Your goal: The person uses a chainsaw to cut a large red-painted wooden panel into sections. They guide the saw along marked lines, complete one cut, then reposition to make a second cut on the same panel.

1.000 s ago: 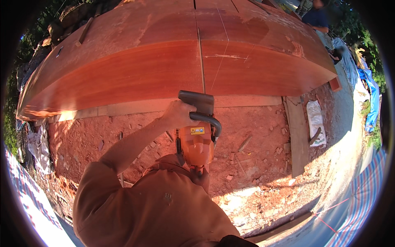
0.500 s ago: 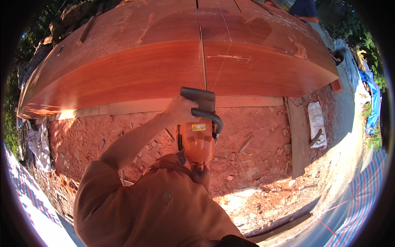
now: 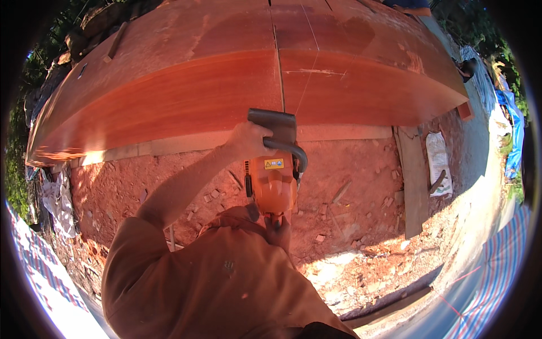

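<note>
An orange chainsaw (image 3: 273,189) with a black hand guard points away from me at a huge reddish timber slab (image 3: 169,93). Its bar runs into a narrow dark slot (image 3: 280,79) in the slab's near face, so most of the bar is hidden. My left hand (image 3: 248,139) is wrapped round the black front handle, just behind the guard. Close to my body, my right hand (image 3: 278,230) grips the rear handle; my shirt and the saw hide part of it. Thin pale lines (image 3: 307,85) are marked on the wood right of the slot.
Reddish sawdust and wood scraps (image 3: 339,192) cover the ground. A loose plank (image 3: 414,186) and a white sack (image 3: 438,164) lie to the right. A wooden strip (image 3: 116,42) rests on the slab's top. Another person (image 3: 409,4) is partly visible at the far right.
The saw and my left hand sit slightly higher in the picture, and the slab has shifted up with the view. Less of the other person shows. Both hands keep their grip.
</note>
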{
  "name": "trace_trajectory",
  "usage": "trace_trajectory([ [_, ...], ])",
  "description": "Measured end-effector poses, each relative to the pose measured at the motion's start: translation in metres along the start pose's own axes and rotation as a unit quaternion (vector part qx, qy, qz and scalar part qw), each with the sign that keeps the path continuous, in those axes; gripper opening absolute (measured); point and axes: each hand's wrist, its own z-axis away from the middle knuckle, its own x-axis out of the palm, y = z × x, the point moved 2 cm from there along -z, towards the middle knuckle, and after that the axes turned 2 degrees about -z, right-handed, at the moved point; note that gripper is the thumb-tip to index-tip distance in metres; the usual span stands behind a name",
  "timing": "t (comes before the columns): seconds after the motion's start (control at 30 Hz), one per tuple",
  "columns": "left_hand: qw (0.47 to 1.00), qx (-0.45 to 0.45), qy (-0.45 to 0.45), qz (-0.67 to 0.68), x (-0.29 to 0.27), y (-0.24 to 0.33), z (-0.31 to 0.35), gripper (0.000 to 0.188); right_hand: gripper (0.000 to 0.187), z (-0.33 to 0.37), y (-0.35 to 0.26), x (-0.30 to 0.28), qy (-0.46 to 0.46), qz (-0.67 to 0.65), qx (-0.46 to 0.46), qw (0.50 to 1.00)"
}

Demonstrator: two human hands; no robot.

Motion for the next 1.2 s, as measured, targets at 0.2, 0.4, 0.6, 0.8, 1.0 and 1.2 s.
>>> trace_trajectory([
  [0.2,1.0,0.002,-0.001,-0.012,-0.002,-0.003,-0.006,0.03,0.054,-0.007,0.001,0.003,0.02,-0.02,-0.041,0.999],
  [0.4,1.0,-0.002,-0.003,0.007,-0.004,-0.007,-0.009,0.03,0.054,-0.009,-0.004,0.004,0.018,-0.047,-0.046,0.998],
  [0.6,1.0,0.0,-0.004,-0.006,-0.005,-0.008,-0.012,0.029,0.052,-0.011,-0.007,0.003,0.001,-0.042,-0.033,0.999],
  [0.8,1.0,-0.009,-0.021,-0.018,-0.002,-0.013,-0.014,0.03,0.051,-0.012,-0.007,0.004,0.001,-0.022,-0.017,1.0],
  [1.0,0.999,-0.013,-0.021,-0.026,-0.001,-0.015,-0.012,0.031,0.052,-0.015,-0.008,0.003,-0.022,-0.045,-0.048,0.998],
  [1.2,0.999,0.003,0.033,-0.023,-0.006,-0.009,-0.003,0.029,0.057,-0.022,0.007,0.012,-0.016,0.015,-0.022,1.0],
])
